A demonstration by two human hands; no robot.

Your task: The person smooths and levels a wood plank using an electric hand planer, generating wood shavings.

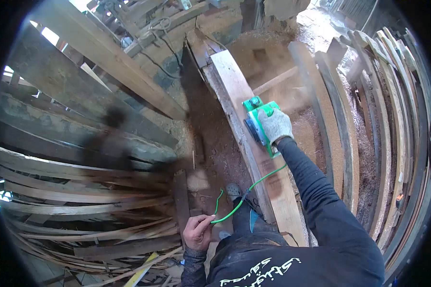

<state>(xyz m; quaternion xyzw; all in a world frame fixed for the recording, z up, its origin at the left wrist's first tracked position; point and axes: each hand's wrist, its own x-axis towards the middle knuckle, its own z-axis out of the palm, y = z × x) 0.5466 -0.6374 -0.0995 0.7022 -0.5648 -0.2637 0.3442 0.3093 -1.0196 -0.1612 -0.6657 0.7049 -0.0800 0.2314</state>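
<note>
My right hand (276, 126), in a pale knit work glove, is closed round the handle of a green electric hand planer (259, 113). The planer rests on the upper face of a long wooden beam (273, 173) that runs from near my body away from me. Pale dust hangs in the air to the right of the tool. Its green power cord (248, 192) runs from the planer's rear across the beam towards my left. My bare left hand (198, 232) pinches that cord beside my left leg, and a loose length of it curls up past the fingers.
Several long boards (340, 129) lean in a row on the right. Stacked planks (81, 186) fill the left side, and a thick timber (115, 62) slants above them. Sawdust (268, 52) covers the ground beyond the beam. My foot (233, 190) stands left of the beam.
</note>
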